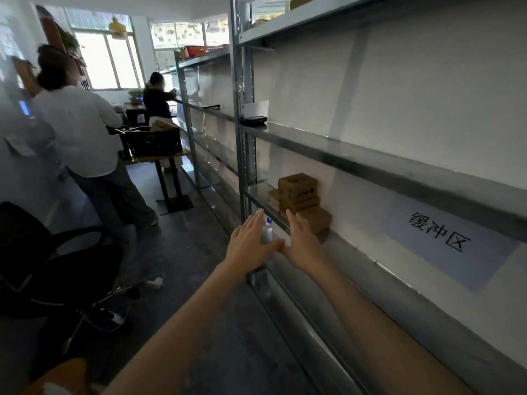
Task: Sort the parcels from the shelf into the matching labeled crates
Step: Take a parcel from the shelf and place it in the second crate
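**Both grips open in front of the parcel stack**

The parcels are brown cardboard boxes stacked on the shelf, at its left end, close to the upright post and against the back wall. One box sits on top, flatter ones lie under it, and a smaller one is tucked at the stack's left side.

My right grip is open, fingers straight and pointing at the lowest box. The fingertips overlap it in this view, but I cannot tell whether they touch it. My left grip is open too, flat over the shelf's front edge, and the two thumbs meet between the hands. Neither holds anything.

Further right, a paper sign with three Chinese characters is stuck on the wall above the same shelf. A small black device lies on the next shelf up, at its left end.

Down the aisle a black crate stands on a surface. A person in a white shirt stands beside it, another person is further back, and an office chair sits on my left.
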A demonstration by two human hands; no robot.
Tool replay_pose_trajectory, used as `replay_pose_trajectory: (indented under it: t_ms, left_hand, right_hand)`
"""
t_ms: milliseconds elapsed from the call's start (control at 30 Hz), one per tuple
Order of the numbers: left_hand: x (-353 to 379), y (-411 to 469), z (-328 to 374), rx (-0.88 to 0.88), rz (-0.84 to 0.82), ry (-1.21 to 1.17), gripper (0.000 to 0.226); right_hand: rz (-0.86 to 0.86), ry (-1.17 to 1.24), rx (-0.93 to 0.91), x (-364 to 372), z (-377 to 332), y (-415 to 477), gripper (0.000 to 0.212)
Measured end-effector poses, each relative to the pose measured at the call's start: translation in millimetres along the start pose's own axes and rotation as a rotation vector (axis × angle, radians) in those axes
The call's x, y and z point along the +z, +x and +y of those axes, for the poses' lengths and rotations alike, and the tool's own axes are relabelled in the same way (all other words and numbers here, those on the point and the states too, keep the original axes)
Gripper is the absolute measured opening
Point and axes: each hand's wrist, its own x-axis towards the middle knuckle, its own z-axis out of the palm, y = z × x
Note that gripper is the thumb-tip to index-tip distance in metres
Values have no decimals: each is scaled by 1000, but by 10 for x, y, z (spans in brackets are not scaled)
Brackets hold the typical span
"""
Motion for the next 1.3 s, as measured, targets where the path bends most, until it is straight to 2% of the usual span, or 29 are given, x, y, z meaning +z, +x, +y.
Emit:
replay_pose_trajectory:
  t_ms: [167, 300, 567, 733, 867, 967, 1033, 1200, 1300]
  left_hand:
    - [180, 748, -186, 24, -40, -23, 85]
    - [433, 1232, -298, 38, -122, -44, 86]
    - [1129, 2271, -510, 97, -321, -113, 86]
    - [1601, 2954, -769, 214, -464, -171, 90]
    - [2048, 3441, -1066, 223, -581, -174, 92]
    - [2250, 3676, -1120, 217, -625, -183, 86]
    - [2382, 3766, -1159, 286, -633, -176, 84]
    - [2631, 3943, -1232, 272, -668, -201, 86]
    - [2752, 3947, -1263, 273, -619, -187, 84]
  right_hand:
    - [24, 23, 59, 98, 239, 723, 84]
    - [-16, 52, 153, 137, 567, 1039, 95]
    - [58, 37, 386, 413, 1271, 1774, 100]
    - [98, 55, 530, 681, 1610, 2283, 104]
    - [109, 94, 624, 917, 1777, 2577, 100]
    - [126, 112, 682, 1091, 1931, 2714, 95]
    - [146, 144, 716, 1222, 2050, 2781, 96]
    - [199, 233, 780, 1429, 2227, 2961, 108]
    - [243, 264, 770, 1489, 2278, 3037, 117]
